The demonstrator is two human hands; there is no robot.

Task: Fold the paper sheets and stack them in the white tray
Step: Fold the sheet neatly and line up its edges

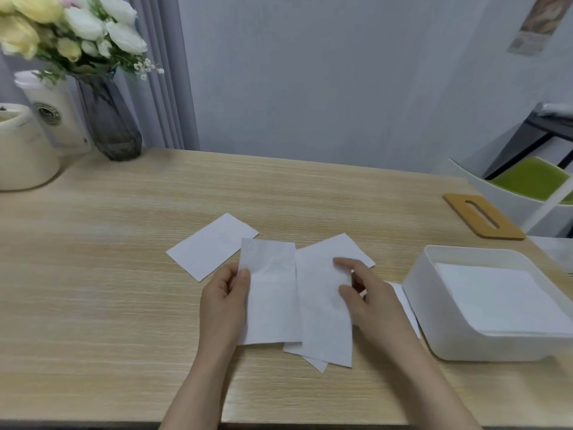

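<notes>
While the left hand (224, 294) pinches a folded sheet (268, 293) near the table's (93, 274) front edge, the right hand (367, 294) grips the overlapping sheet (322, 308); the white tray (440, 330), holding stacked paper, sits toward the right edge; another sheet (210, 245) lies farther back.

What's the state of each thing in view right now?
left hand: pinches the half-folded sheet's left edge
right hand: pinches its right side
half-folded sheet: left flap raised
flat sheet: lies on the table, untouched
white tray: open, holds stacked paper
wooden lid: off, flat on the table
</notes>
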